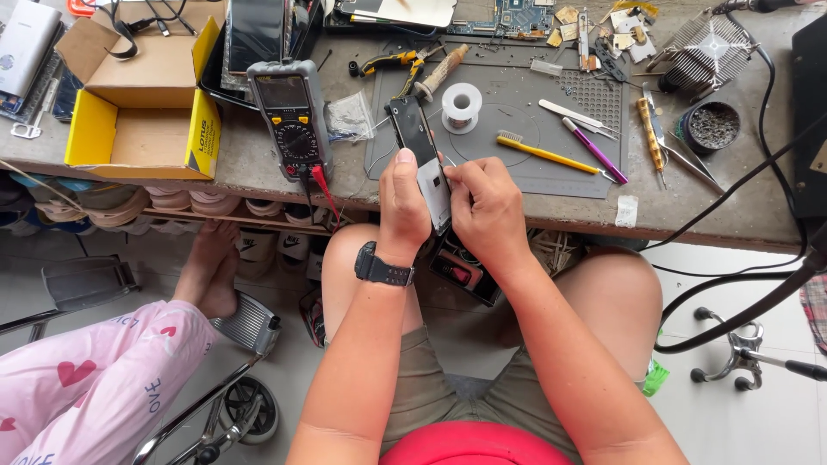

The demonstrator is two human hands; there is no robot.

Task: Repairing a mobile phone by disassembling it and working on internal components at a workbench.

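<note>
Gripping phone [419,151]: left hand [403,207] closed round lower body, thumb on back; right hand [484,205] pinching right edge. Phone slim, dark glossy upper half, pale grey lower panel, tilted, held over bench edge, before grey work mat [517,120], beside multimeter [291,112].

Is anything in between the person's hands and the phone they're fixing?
Nothing visible is. The left hand grips the opened phone directly, thumb on its edge, and the right hand pinches its lower end. Both touch it above the grey work mat, beside the multimeter.
</note>
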